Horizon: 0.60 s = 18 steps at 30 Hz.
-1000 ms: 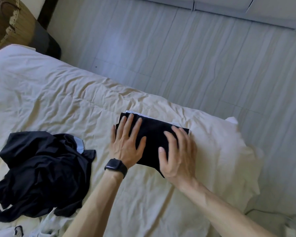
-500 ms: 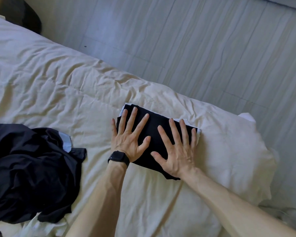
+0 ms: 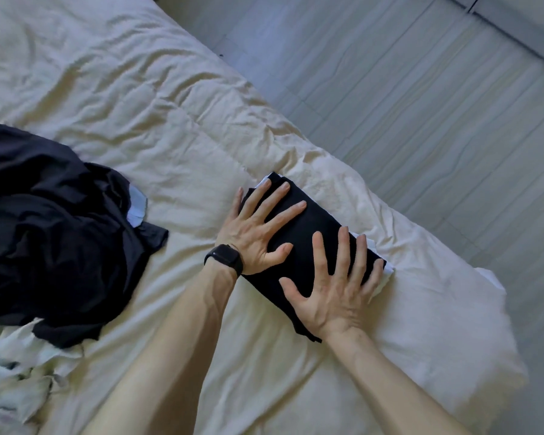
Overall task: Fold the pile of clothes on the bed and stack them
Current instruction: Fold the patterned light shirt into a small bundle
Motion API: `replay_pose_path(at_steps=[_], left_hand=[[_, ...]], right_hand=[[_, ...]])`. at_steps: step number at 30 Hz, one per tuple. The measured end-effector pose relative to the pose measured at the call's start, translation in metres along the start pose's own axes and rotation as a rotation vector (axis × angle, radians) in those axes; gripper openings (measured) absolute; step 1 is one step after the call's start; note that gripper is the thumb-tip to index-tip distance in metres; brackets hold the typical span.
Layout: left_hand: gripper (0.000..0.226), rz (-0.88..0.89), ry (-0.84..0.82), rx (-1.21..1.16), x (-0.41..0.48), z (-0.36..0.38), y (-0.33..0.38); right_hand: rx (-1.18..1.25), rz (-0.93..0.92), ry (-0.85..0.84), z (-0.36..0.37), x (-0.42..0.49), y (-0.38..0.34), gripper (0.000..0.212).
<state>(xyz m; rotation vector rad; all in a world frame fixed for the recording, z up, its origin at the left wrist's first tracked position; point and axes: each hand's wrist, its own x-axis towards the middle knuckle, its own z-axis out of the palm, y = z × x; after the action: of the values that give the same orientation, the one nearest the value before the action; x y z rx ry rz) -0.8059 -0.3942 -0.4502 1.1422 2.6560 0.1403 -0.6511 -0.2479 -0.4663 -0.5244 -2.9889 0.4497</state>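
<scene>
Folded black garment (image 3: 308,233) lies near the corner of the bed (image 3: 170,105), on its cream cover, with a sliver of white cloth (image 3: 387,269) peeking out under its far and right edges. Both hands lie flat on it. The left hand (image 3: 258,233), a black watch (image 3: 225,259) on its wrist, presses the far end with fingers straight and spread. The right hand (image 3: 333,293) presses the near end the same way, fingers splayed and gripping nothing. Well apart to the left sits a rumpled heap of dark clothes (image 3: 54,221), unfolded, with pale crumpled fabric (image 3: 13,387) at its near side. Beyond the bed's edge runs a grey plank floor (image 3: 421,120)
</scene>
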Motion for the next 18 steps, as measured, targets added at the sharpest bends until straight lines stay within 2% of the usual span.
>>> replay_pose_path(at_steps=[3,7,11,14,18], left_hand=[[0.069,-0.050,-0.079,0.043,0.004,-0.011,0.007],[0.063,-0.139,-0.150,0.119,-0.007,-0.044,0.042],[0.059,-0.365,-0.151,0.102,-0.043,-0.097,0.068],[0.066,-0.553,-0.185,-0.006,-0.110,-0.135,0.087],[0.062,-0.753,-0.086,-0.242,-0.229,-0.169,0.131]], right_hand=[[-0.014,0.010,-0.066,-0.014,0.006,-0.003,0.088],[-0.021,-0.005,-0.335,-0.053,-0.003,0.006,0.088],[-0.107,-0.015,-0.527,-0.111,-0.006,0.019,0.078],[-0.137,-0.103,-0.554,-0.164,-0.031,0.017,0.070],[0.008,-0.266,-0.505,-0.234,-0.080,-0.019,0.057]])
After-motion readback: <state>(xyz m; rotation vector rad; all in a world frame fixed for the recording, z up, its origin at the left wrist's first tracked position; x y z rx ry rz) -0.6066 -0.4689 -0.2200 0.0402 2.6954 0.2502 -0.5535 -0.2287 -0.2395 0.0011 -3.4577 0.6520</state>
